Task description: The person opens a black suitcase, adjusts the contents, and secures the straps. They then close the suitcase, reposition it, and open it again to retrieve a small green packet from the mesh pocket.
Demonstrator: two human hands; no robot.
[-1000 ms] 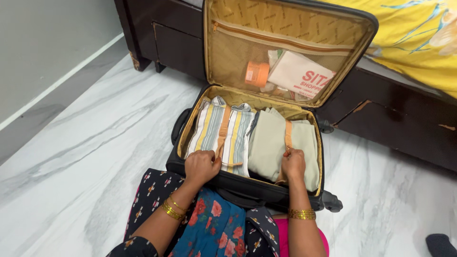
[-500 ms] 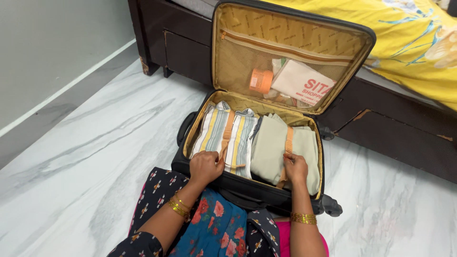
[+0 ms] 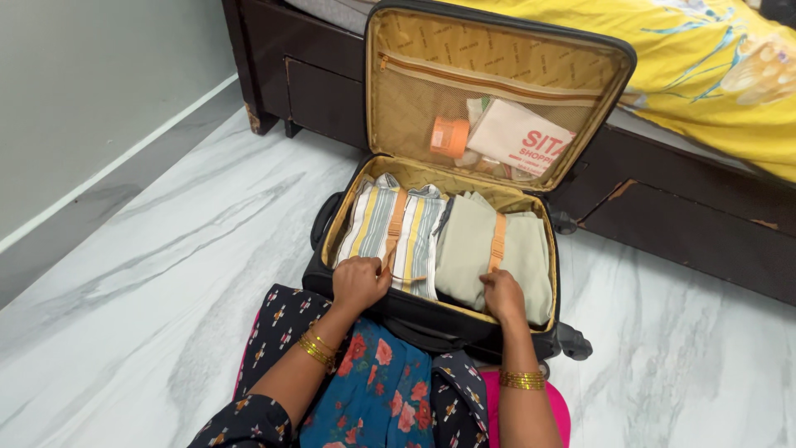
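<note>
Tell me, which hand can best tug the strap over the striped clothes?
Probably the left hand: it already rests at the orange strap over the striped clothes. The right hand sits by the beige clothes.

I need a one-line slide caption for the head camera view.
Left hand and right hand grip tan straps over folded clothes in an open black suitcase.

The right hand point(image 3: 503, 294) slid down the right orange strap point(image 3: 497, 242) toward the near wall of the suitcase point(image 3: 431, 319); 1 second earlier it had pinched the strap higher up, over the folded beige garment point(image 3: 464, 249), and now it sat at the garment's near edge. The left hand point(image 3: 359, 282) shifted only slightly, its grip closed on the left orange strap point(image 3: 394, 228) over the striped clothes point(image 3: 373, 224). The view also drifted a little.
</note>
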